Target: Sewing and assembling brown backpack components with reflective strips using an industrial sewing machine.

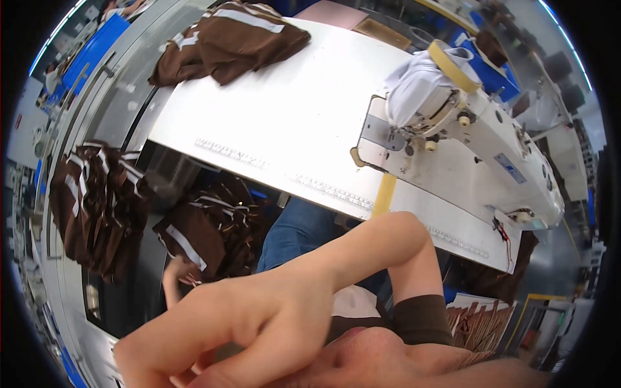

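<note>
My right hand [252,323] is raised close to the camera by my face, fingers curled; their tips and anything in them are hidden. Its forearm crosses the lower middle, the elbow near the white table's [272,116] front edge. Beyond it, my left hand [184,271] is low at the lower left, at the bottom of a brown fabric piece with a white stripe [191,246] in a loose bundle; its grip is partly hidden. A white industrial sewing machine [511,168] stands on the table's right, with white cloth [420,84] and a yellow tape roll [453,64] on top.
Folded brown fabric with white strips [246,52] lies at the table's back left. Another brown pile [97,207] rests on the metal surface at left. My jeans-clad leg [291,233] is under the table. Blue bins [97,52] and distant people [113,13] appear around the rim.
</note>
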The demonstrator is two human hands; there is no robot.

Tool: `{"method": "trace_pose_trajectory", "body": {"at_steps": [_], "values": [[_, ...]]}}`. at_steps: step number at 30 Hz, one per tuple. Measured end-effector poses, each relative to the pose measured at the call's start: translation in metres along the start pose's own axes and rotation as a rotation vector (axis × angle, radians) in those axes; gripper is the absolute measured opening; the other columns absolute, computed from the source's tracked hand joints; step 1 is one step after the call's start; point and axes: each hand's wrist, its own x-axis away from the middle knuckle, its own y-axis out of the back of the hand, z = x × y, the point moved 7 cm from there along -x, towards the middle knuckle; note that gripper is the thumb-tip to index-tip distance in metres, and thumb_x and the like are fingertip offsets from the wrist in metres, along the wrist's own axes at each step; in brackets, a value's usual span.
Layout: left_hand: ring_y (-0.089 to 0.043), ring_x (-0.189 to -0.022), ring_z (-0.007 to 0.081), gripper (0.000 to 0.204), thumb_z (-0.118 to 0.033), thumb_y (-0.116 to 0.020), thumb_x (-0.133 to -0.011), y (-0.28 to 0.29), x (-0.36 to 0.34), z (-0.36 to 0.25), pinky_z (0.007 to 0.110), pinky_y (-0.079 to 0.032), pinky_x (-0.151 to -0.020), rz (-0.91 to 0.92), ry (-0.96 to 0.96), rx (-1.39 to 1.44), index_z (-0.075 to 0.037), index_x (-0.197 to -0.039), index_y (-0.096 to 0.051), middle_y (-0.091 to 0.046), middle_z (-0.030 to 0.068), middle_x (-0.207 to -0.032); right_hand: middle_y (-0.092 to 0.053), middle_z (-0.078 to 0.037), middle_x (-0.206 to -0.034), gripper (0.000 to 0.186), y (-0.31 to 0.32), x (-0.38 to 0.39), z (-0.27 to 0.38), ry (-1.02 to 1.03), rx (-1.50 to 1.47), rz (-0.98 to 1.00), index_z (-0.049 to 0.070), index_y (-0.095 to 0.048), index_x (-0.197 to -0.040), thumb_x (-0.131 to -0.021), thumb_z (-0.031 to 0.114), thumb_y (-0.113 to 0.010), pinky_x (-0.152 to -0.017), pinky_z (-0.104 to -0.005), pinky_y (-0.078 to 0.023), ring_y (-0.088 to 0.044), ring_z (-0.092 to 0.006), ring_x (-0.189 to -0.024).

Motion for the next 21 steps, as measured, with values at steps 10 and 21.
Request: {"method": "trace_pose_trajectory", "body": {"at_steps": [10, 21], "values": [[-0.044, -0.121, 0.0266, 0.059, -0.01, -0.073, -0.073, 0.133, 0.191, -0.447, 0.04, -0.033, -0.103, -1.13, -1.72, -0.207, -0.016, -0.128, -0.053, -0.054, 0.0096, -0.126, -0.059, -0.013, -0.105, 0.028, -0.01, -0.01, 0.003, 0.114, -0.205, 0.114, -0.001, -0.045, -0.118, -0.097, 0.017, -0.047, -0.068, -0.0235, -0.048, -0.062, -0.0136, -0.085], [-0.058, -0.084, 0.0234, 0.015, -0.016, -0.068, -0.08, 0.106, 0.245, -0.503, 0.04, -0.036, -0.09, -1.551, -1.907, -0.105, -0.005, -0.089, -0.064, -0.062, 0.0066, -0.083, -0.055, -0.006, -0.093, 0.013, 0.102, 0.11, 0.062, -0.215, 0.847, -0.708, 0.004, -0.046, -0.097, -0.089, -0.002, -0.053, -0.072, -0.0237, -0.045, -0.054, -0.0106, -0.083]]}}
